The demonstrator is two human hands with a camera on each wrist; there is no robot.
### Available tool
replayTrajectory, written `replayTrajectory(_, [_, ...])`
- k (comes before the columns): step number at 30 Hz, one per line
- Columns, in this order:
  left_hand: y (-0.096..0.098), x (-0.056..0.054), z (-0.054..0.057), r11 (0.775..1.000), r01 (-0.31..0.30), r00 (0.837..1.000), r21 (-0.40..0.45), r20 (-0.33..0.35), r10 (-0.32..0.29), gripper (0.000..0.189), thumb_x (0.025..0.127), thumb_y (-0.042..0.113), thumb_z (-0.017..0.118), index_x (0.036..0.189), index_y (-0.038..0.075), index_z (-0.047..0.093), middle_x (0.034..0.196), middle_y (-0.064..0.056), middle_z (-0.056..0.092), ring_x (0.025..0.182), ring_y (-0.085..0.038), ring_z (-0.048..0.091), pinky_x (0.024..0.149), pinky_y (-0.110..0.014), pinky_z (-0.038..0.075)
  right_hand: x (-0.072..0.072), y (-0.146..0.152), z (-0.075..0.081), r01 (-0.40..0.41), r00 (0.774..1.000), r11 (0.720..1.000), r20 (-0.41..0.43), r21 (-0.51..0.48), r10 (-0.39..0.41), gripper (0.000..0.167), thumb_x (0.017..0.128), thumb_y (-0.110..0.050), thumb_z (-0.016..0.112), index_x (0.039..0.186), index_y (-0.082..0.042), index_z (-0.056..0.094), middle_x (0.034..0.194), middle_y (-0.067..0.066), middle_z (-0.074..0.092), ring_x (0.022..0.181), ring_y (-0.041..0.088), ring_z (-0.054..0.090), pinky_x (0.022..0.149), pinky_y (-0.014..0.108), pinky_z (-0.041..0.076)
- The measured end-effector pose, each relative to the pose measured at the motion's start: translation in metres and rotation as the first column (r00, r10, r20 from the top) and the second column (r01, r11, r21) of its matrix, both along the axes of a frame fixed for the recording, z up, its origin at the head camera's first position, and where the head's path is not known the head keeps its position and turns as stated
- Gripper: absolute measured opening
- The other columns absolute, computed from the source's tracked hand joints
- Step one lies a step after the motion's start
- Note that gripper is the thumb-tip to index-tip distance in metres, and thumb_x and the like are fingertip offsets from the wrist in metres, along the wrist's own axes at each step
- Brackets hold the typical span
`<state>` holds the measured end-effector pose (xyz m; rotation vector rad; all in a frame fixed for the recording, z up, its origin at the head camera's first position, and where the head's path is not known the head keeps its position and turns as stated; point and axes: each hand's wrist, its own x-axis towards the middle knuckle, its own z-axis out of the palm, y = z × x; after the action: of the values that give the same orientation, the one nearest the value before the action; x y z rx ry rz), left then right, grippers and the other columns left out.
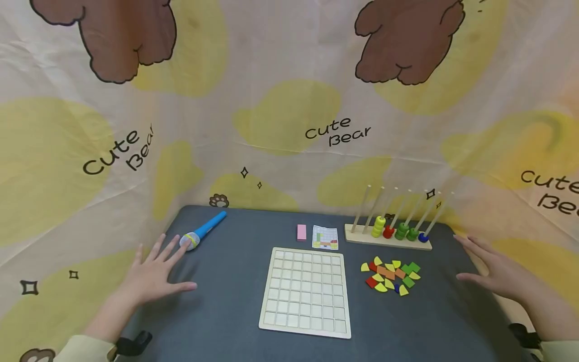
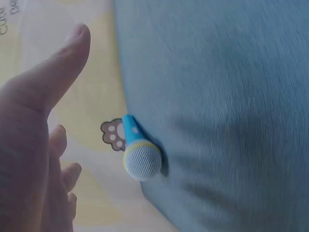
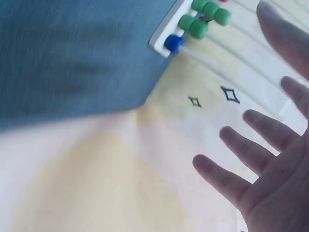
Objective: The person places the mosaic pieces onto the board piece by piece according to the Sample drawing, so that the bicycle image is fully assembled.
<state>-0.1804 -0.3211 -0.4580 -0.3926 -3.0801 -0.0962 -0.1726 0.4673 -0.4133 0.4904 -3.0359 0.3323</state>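
Pale cloth printed with yellow patches, brown bears and the words "Cute Bear" is hanging as a backdrop [image 1: 280,40] behind and around a dark blue-grey table [image 1: 217,306]. Over the table's left side the left hand [image 1: 154,274] is hovering, its fingers spreading wide and its thumb pointing away from them; it is holding nothing. Nearest to it, a blue toy microphone [image 1: 205,230] is lying near the table's far left corner, its handle slanting towards the back. From the head camera one fingertip is overlapping the microphone's yellow-banded head, but the left wrist camera is showing the two apart.

Off the table's right edge the right hand [image 1: 502,269] is hanging in the air, its fingers extending and its thumb standing apart from them, again gripping nothing. Closest to it, a wooden bead rack [image 1: 389,243] is standing at the back right, its thin rods carrying yellow, red, green and blue beads. Just in front of the rack, small coloured pieces [image 1: 386,272] in yellow, red, orange, green and blue are lying in a loose scatter. Left of them a pale grid board [image 1: 307,291] is resting flat mid-table, with a pink block [image 1: 301,233] and a printed card [image 1: 325,238] lying side by side behind it.
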Motion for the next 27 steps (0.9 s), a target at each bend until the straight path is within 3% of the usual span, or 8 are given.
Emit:
replayTrajectory(5, [0.014, 0.004, -0.004, 0.994, 0.015, 1.0, 0.111, -0.023, -0.013, 0.109, 0.078, 0.078, 0.065, 0.161, 0.018, 0.028, 0.161, -0.023, 0.033, 0.153, -0.048, 0.014, 0.113, -0.078, 0.007, -0.003, -0.007, -0.005, 0.003, 1.0, 0.996, -0.005, -0.09, -0.003, 0.091, 0.086, -0.036, 0.081, 0.159, -0.012, 0.032, 0.143, 0.037, 0.046, 0.114, 0.06, 0.054, 0.079, 0.071, 0.047])
replayTrajectory(7, [0.022, 0.005, -0.008, 0.989, 0.024, 1.0, 0.143, -0.023, -0.021, 0.106, 0.079, 0.077, 0.065, 0.162, 0.022, 0.026, 0.161, -0.022, 0.035, 0.151, -0.049, 0.018, 0.113, -0.077, 0.01, -0.004, -0.01, -0.007, 0.017, 1.0, 0.991, -0.021, -0.133, -0.021, 0.089, 0.086, -0.034, 0.081, 0.158, -0.012, 0.034, 0.141, 0.033, 0.05, 0.113, 0.044, 0.063, 0.079, 0.07, 0.05])
replayTrajectory(9, [0.029, 0.005, -0.014, 0.984, 0.04, 0.999, 0.171, -0.024, -0.036, 0.104, 0.08, 0.074, 0.067, 0.162, 0.024, 0.026, 0.161, -0.021, 0.036, 0.149, -0.05, 0.022, 0.113, -0.077, 0.013, -0.007, -0.012, -0.012, 0.022, 0.999, 0.984, -0.043, -0.174, -0.03, 0.087, 0.086, -0.031, 0.082, 0.157, -0.011, 0.037, 0.14, 0.031, 0.053, 0.106, 0.018, 0.068, 0.078, 0.067, 0.053])
replayTrajectory(12, [0.039, 0.004, -0.023, 0.974, 0.066, 0.998, 0.216, -0.026, -0.062, 0.101, 0.081, 0.068, 0.071, 0.161, 0.023, 0.03, 0.161, -0.018, 0.037, 0.148, -0.051, 0.025, 0.111, -0.078, 0.016, -0.012, -0.016, -0.018, 0.021, 0.997, 0.974, -0.062, -0.224, -0.036, 0.083, 0.085, -0.028, 0.083, 0.154, -0.008, 0.041, 0.139, 0.031, 0.054, 0.099, 0.005, 0.068, 0.079, 0.059, 0.057])
replayTrajectory(14, [0.046, 0.003, -0.028, 0.966, 0.082, 0.997, 0.246, -0.029, -0.077, 0.099, 0.081, 0.064, 0.074, 0.16, 0.021, 0.033, 0.159, -0.017, 0.04, 0.147, -0.051, 0.027, 0.111, -0.078, 0.017, -0.015, -0.018, -0.022, 0.016, 0.996, 0.97, -0.079, -0.243, -0.036, 0.082, 0.084, -0.025, 0.084, 0.153, -0.006, 0.043, 0.137, 0.031, 0.056, 0.098, 0.012, 0.071, 0.076, 0.052, 0.06])
replayTrajectory(16, [0.053, 0.002, -0.034, 0.959, 0.088, 0.996, 0.269, -0.025, -0.085, 0.098, 0.081, 0.062, 0.075, 0.159, 0.02, 0.034, 0.159, -0.016, 0.041, 0.148, -0.05, 0.027, 0.113, -0.077, 0.017, -0.019, -0.02, -0.027, 0.012, 0.995, 0.966, -0.089, -0.259, -0.036, 0.082, 0.083, -0.023, 0.084, 0.152, -0.005, 0.043, 0.135, 0.032, 0.057, 0.099, 0.033, 0.071, 0.075, 0.047, 0.061])
replayTrajectory(20, [0.068, 0.002, -0.046, 0.948, 0.107, 0.994, 0.3, -0.019, -0.106, 0.095, 0.082, 0.059, 0.076, 0.159, 0.02, 0.035, 0.158, -0.014, 0.042, 0.148, -0.047, 0.031, 0.114, -0.074, 0.02, -0.024, -0.023, -0.035, 0.005, 0.994, 0.959, -0.107, -0.284, -0.037, 0.079, 0.085, -0.02, 0.083, 0.151, -0.001, 0.043, 0.131, 0.034, 0.057, 0.099, 0.05, 0.067, 0.074, 0.051, 0.06])
replayTrajectory(27, [0.094, 0.006, -0.058, 0.938, 0.114, 0.991, 0.328, 0.027, -0.13, 0.1, 0.079, 0.06, 0.079, 0.159, 0.018, 0.035, 0.158, -0.012, 0.044, 0.147, -0.044, 0.034, 0.114, -0.072, 0.023, -0.03, -0.028, -0.046, 0.022, 0.996, 0.946, -0.075, -0.325, -0.049, 0.069, 0.09, -0.02, 0.078, 0.147, 0.003, 0.046, 0.129, 0.032, 0.059, 0.1, 0.049, 0.067, 0.074, 0.046, 0.061])
